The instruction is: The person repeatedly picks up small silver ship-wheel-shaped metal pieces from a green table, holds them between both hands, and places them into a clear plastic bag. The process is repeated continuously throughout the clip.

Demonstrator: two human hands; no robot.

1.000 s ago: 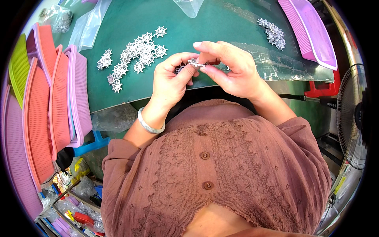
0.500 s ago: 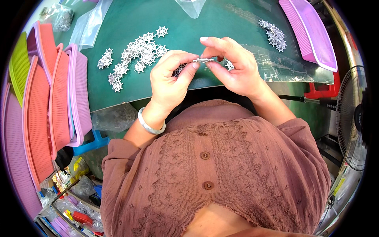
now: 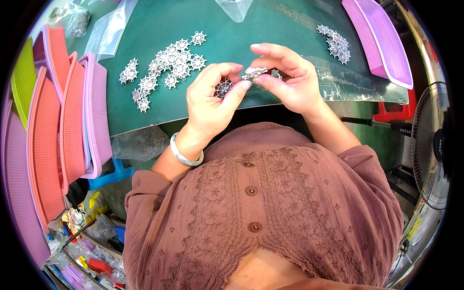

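Observation:
Above the near edge of the green table, my left hand and my right hand meet at one small silver ship's-wheel charm. My right thumb and fingers pinch it, and my left thumb tip touches its other end. A second, darker wheel charm sits in the curl of my left fingers. Part of another charm shows behind my right hand; whether it is held or lies on the table, I cannot tell. Farther left, a loose pile of silver wheel charms lies on the table.
A smaller heap of charms lies at the right, near a purple basket. Stacked pink, orange and green baskets crowd the left side. Clear plastic bags lie at the far left. A fan stands at the right.
The held charm has turned from edge-on to tilted, its right end raised. My left hand has opened slightly away from it, showing more of the darker charm in its fingers.

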